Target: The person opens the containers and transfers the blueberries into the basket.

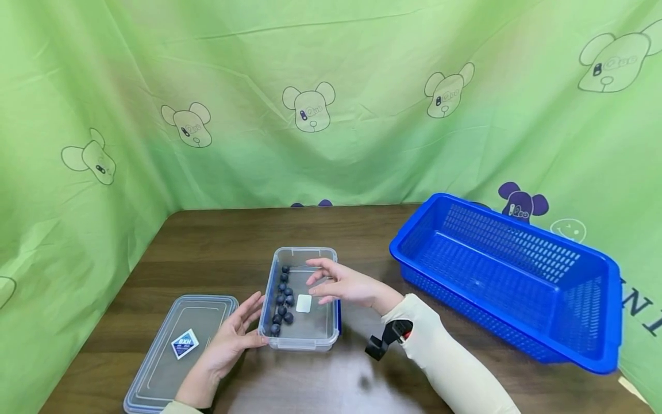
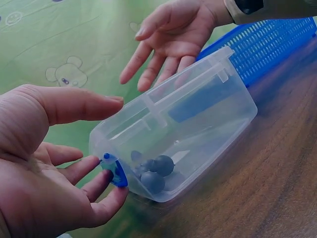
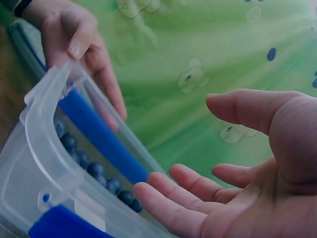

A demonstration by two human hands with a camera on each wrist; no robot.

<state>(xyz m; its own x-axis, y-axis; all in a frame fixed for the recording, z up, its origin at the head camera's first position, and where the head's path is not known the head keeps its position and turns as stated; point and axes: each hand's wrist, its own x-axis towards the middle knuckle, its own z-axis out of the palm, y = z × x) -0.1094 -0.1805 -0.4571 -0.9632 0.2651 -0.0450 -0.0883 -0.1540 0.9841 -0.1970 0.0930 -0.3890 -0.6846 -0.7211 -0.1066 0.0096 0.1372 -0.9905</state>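
My left hand (image 1: pixel 227 344) rests against the near left corner of the clear box (image 1: pixel 302 299). My fingers are straight and loose, and they touch the box wall next to its little blue clip (image 2: pixel 117 171). This grip is spread, not pinching anything.

My right hand (image 1: pixel 345 284) hangs over the right side of the box. Its fingers are straight and spread too. It holds nothing, and I cannot tell if it touches the rim.

The box sits on the brown desk (image 1: pixel 222 247), right in front of me. The blueberries (image 1: pixel 283 299) are inside it. They lie in a row along the left wall, close together. A small white pad (image 1: pixel 303 303) lies on the box floor beside them.

The lid (image 1: pixel 178 348) is off. It lies flat on the desk, just left of the box, under my left wrist. It has a blue and white sticker (image 1: pixel 184 344) on it.

The big blue basket (image 1: pixel 509 276) stands well apart on the right. I see nothing in it.

So I think the work is only partly done. The berries are in the box, and that part looks finished. The box is not closed yet, because the lid is on the desk. No hand holds the lid now. The basket has not been used, as far as I can see.
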